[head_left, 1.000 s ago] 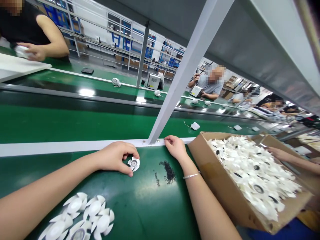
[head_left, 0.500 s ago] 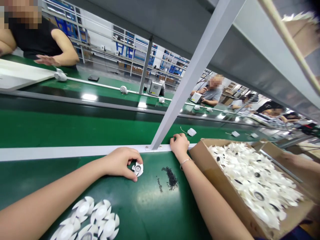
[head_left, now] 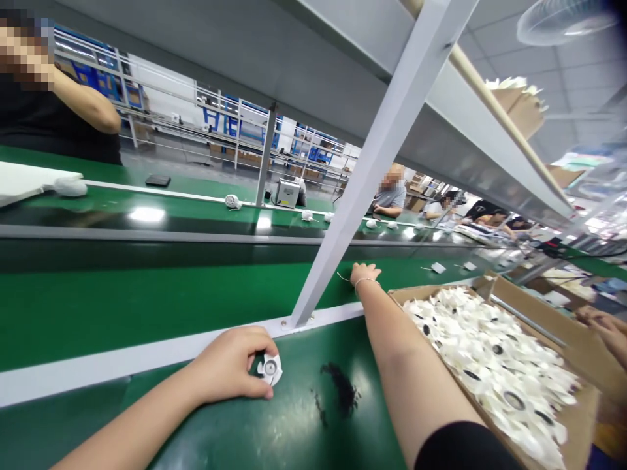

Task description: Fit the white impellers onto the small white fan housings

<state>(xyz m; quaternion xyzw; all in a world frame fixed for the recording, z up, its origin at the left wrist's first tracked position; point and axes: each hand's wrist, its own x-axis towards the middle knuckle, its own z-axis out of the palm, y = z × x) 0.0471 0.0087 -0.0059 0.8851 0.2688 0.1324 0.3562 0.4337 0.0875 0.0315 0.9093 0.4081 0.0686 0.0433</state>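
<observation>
- Head view: a green belt [head_left: 147,294] is stretching across the scene beyond a white rail [head_left: 122,363].
- Green desk [head_left: 235,434] is occupying the near side of the rail.
- Cardboard box [head_left: 582,421] is standing at the right, holding a heap of white bladed pieces [head_left: 490,372], some showing dark hubs.
- Left hand [head_left: 236,364] is grasping a bladed wheel [head_left: 270,369] between thumb and fingers.
- Right hand [head_left: 364,273] is extending past the rail, over the belt; whether it is gripping anything cannot be told.
- Bladed wheel is showing its grey ringed hub, near the rail, over the desk; contact with the surface cannot be determined.
- White wired parts [head_left: 437,267] are lying on the belt, right of the right hand.
- Thin wire [head_left: 343,277] is projecting just left of the right hand.
- Black bits [head_left: 345,391] are lying loose on the desk, right of the wheel.
</observation>
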